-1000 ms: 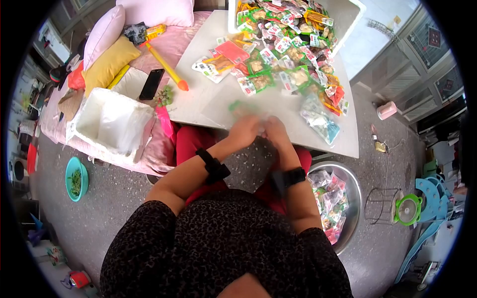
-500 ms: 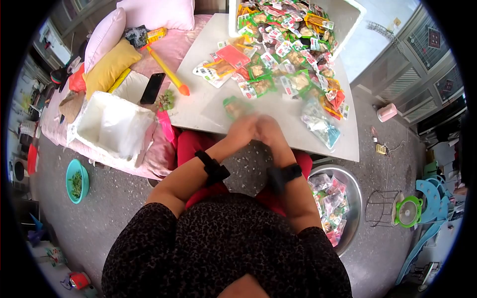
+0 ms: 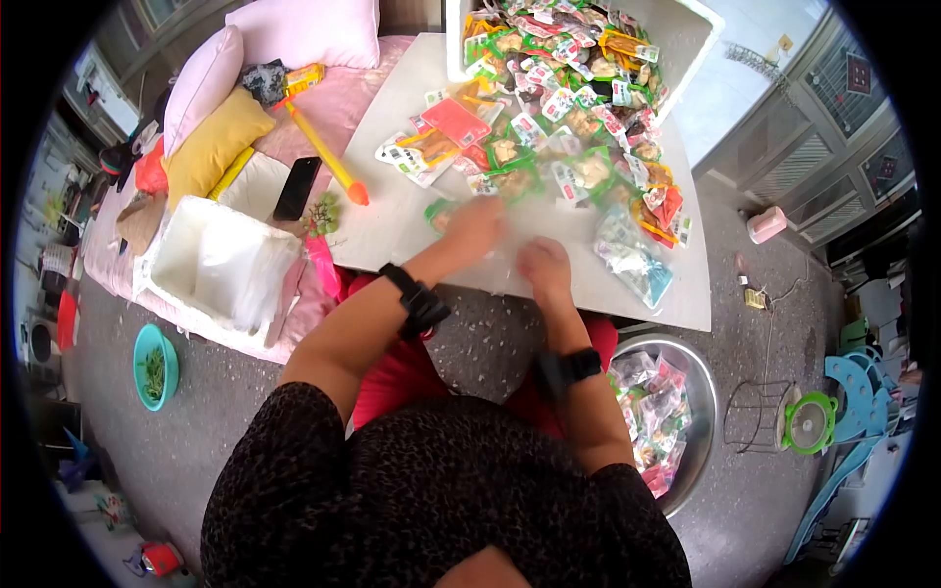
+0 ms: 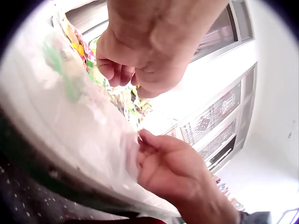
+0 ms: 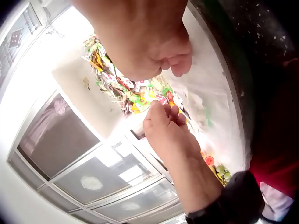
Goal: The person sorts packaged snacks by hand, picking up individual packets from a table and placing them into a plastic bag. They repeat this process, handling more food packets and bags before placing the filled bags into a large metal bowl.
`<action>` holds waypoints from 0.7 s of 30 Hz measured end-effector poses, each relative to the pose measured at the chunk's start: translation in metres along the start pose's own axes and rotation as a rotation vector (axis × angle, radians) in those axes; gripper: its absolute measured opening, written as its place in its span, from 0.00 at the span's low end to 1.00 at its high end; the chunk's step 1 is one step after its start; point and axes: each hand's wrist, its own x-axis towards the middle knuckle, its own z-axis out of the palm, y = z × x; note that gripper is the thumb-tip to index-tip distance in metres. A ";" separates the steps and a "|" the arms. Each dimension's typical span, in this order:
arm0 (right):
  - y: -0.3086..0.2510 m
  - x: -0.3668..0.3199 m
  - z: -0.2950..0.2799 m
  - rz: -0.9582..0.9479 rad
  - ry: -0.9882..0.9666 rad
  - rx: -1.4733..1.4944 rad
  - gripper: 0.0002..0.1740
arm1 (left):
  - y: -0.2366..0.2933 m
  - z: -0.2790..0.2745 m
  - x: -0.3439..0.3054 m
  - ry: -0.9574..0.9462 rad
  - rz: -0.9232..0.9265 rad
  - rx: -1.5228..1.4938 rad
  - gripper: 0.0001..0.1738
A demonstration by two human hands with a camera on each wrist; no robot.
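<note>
My left hand (image 3: 475, 227), blurred, is raised over the near part of the table (image 3: 387, 235). In the left wrist view its fingers curl in, and nothing shows between them. My right hand (image 3: 545, 269) stays at the table's front edge, where its fingertips (image 4: 141, 149) pinch the edge of a clear plastic bag (image 4: 100, 135). That bag lies spread on the tabletop, with a green-edged food packet (image 3: 438, 214) showing beside the left hand. Beyond the hands lies a loose spread of small vacuum packets (image 3: 588, 174) with green, red and orange edges.
A white foam box (image 3: 686, 59) full of packets stands at the back. A clear bag of packets (image 3: 632, 257) lies at right. A metal basin (image 3: 701, 421) with bagged packets sits on the floor. At left are an empty foam box (image 3: 176, 279), a phone (image 3: 297, 188) and a yellow-orange tube (image 3: 323, 147).
Both hands were together at the table's front edge. Now they are apart: the left has moved up and forward over the table, while the right stays near the edge.
</note>
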 end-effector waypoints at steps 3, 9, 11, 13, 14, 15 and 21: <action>-0.004 -0.002 -0.002 -0.056 0.096 -0.042 0.09 | -0.008 0.009 0.032 0.085 0.142 0.055 0.19; 0.006 0.002 -0.016 -0.105 0.053 -0.069 0.12 | -0.003 0.026 0.063 -0.127 -0.152 0.259 0.23; -0.001 -0.003 -0.015 -0.123 0.072 -0.079 0.11 | -0.004 0.025 0.071 -0.208 -0.199 0.279 0.23; -0.007 -0.007 -0.015 -0.147 0.096 -0.113 0.08 | -0.008 0.023 0.080 -0.209 -0.230 0.241 0.21; -0.009 -0.007 -0.016 -0.148 0.102 -0.098 0.09 | -0.013 0.021 0.084 -0.169 -0.243 0.192 0.19; -0.011 -0.006 -0.018 -0.146 0.107 -0.082 0.09 | -0.018 0.019 0.085 -0.130 -0.259 0.145 0.17; -0.028 -0.015 -0.012 -0.088 0.096 0.033 0.14 | -0.012 -0.014 0.079 -0.082 -0.400 -0.991 0.22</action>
